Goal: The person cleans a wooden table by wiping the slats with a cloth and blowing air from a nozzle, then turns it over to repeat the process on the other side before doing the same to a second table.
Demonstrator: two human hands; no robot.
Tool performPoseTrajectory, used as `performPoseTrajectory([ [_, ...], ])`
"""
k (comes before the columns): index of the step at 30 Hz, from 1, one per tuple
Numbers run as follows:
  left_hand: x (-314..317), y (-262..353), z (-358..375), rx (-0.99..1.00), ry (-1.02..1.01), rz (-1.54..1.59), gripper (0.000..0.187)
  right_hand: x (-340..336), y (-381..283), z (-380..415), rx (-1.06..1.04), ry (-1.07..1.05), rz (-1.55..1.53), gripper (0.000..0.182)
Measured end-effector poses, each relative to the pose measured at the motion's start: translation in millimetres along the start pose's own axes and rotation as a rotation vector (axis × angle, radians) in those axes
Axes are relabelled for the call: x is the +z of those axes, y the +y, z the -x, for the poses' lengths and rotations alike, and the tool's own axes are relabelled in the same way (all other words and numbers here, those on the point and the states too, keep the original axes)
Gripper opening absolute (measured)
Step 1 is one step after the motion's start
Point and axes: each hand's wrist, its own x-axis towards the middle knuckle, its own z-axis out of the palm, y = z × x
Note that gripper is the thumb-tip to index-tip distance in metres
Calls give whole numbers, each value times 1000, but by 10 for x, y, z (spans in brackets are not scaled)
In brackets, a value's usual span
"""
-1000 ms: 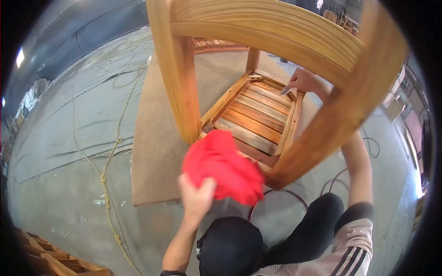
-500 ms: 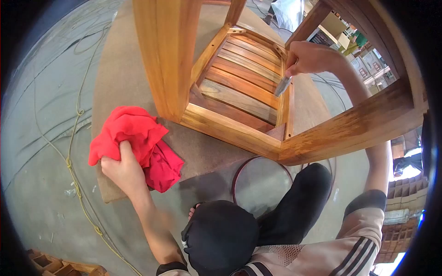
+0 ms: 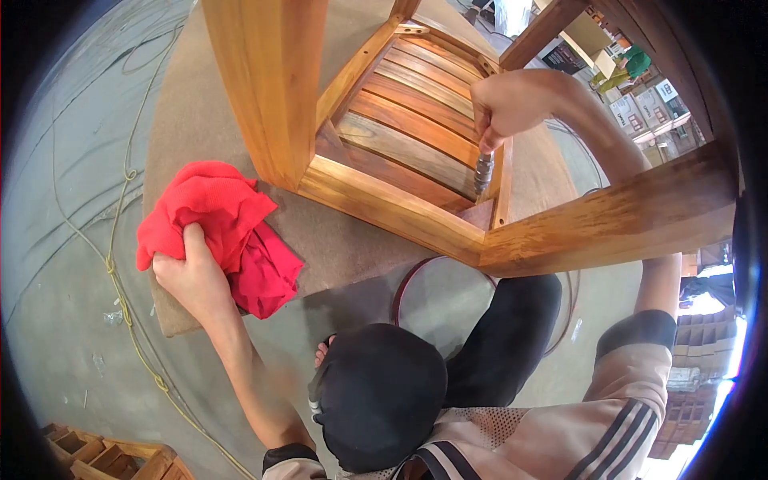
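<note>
My left hand (image 3: 192, 276) is closed round a crumpled red cloth (image 3: 210, 216), which droops over the edge of the brown-covered tabletop. At the upper right my right hand (image 3: 516, 104) grips a slim silver-grey tool (image 3: 484, 170) with its tip pointing down; I cannot make out its exact kind. The tip is at the inner corner of a wooden chair (image 3: 384, 200), beside the side rail of its slatted seat (image 3: 408, 132). The chair lies overturned with its legs up, and my right forearm reaches in behind one of the wooden parts.
The brown tabletop (image 3: 336, 256) carries the chair. A red-rimmed round object (image 3: 440, 304) stands below its edge. A yellow knotted cord (image 3: 128, 308) runs across the floor at the left. Wooden pieces (image 3: 120, 456) lie at bottom left, with cartons (image 3: 640, 108) behind at right.
My right hand has shifted down the seat's side rail, bringing the silver-grey tool nearer the corner. My left hand keeps its hold on the red cloth. The camera view has shifted slightly.
</note>
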Motion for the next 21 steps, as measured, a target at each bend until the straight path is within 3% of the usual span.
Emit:
performPoseTrajectory([
  [6,-28,-86,-24,-7,-7,-15,19,6,83,-124,85,142,195,19],
  [15,-10,-63,-9,-3,-6,6,21,-4,167,9,-22,19,-45,21],
  [21,-21,-75,-22,-2,-23,8,20,32,384,-239,236,207,123,25],
])
